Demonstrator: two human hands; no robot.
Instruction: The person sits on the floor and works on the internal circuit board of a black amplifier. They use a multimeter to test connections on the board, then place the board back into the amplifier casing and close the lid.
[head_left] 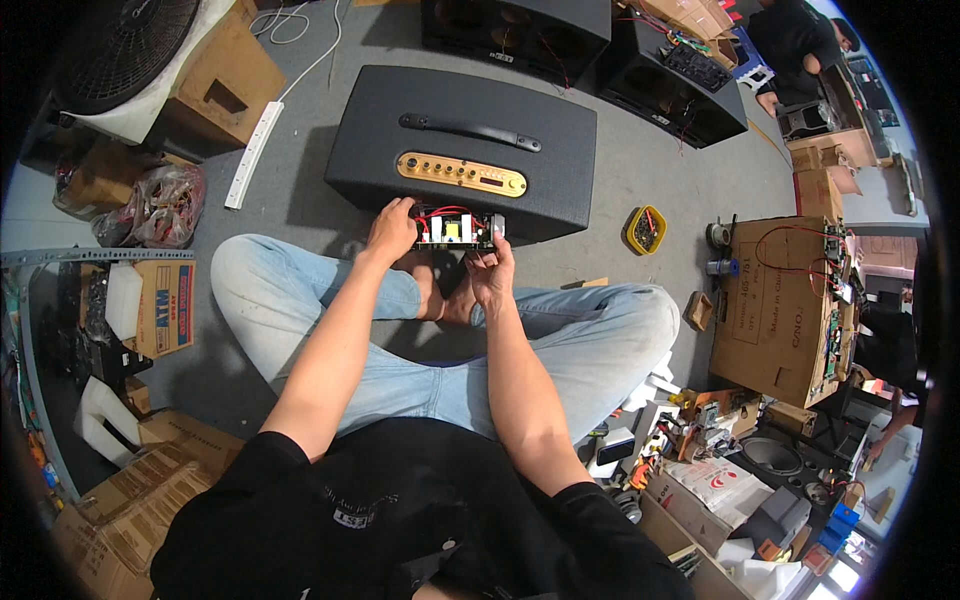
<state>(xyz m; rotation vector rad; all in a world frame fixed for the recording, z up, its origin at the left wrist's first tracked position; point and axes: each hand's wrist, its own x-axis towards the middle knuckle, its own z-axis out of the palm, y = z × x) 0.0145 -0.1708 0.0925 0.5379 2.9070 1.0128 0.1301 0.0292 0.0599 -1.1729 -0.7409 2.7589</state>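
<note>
A circuit board module (453, 229) with red wires, white blocks and a yellow transformer is held level between my two hands, above my crossed feet. My left hand (392, 232) grips its left end, fingers curled over the edge. At its right end, my right hand (491, 272) supports it from beneath, thumb up along the side. Just beyond the module stands a large black speaker cabinet (380, 110). On its top are a black strap handle (470, 132) and a gold control panel (461, 173) with a row of knobs.
A yellow tub (645, 230) of small parts sits on the floor to the right. A white power strip (253, 155) lies at the left. Big cardboard boxes (770, 310) flank the right, more black speakers (515, 35) stand behind, and another person (800, 50) is at the far right.
</note>
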